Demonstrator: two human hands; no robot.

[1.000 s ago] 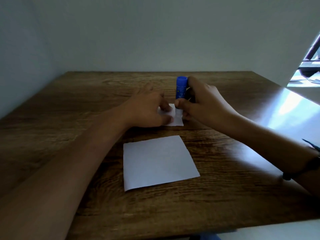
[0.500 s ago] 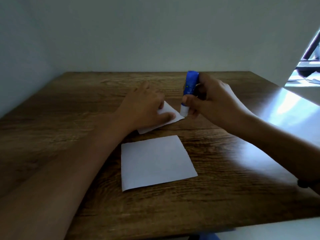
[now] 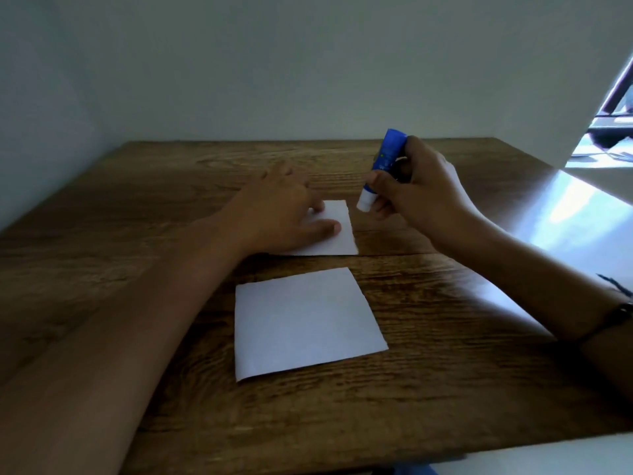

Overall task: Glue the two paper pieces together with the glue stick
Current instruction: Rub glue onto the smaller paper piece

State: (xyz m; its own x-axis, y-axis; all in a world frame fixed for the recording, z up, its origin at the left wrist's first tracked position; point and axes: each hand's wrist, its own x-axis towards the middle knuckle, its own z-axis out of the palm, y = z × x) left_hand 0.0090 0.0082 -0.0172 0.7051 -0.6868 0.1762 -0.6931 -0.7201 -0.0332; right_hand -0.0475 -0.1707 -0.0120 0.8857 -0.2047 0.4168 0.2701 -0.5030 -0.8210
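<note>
I see a dark wooden table (image 3: 445, 389) from above, set against a plain pale wall. The left hand (image 3: 274, 214) lies flat on the far paper piece (image 3: 337, 234), its fingers (image 3: 325, 229) spread and pressing the sheet down onto the table; the hand covers the sheet's left part. The right hand (image 3: 421, 190) is raised just to the right of that sheet, its fingers curled around a blue glue stick (image 3: 385, 162), pinching it. The stick is tilted, its white glue end pointing down and left, hanging just beside the far sheet's right edge; I cannot tell whether it touches the paper. A second, larger paper piece (image 3: 305, 320) lies flat and untouched nearer to me, apart from the first. A dark band (image 3: 616, 315) circles the right wrist.
</note>
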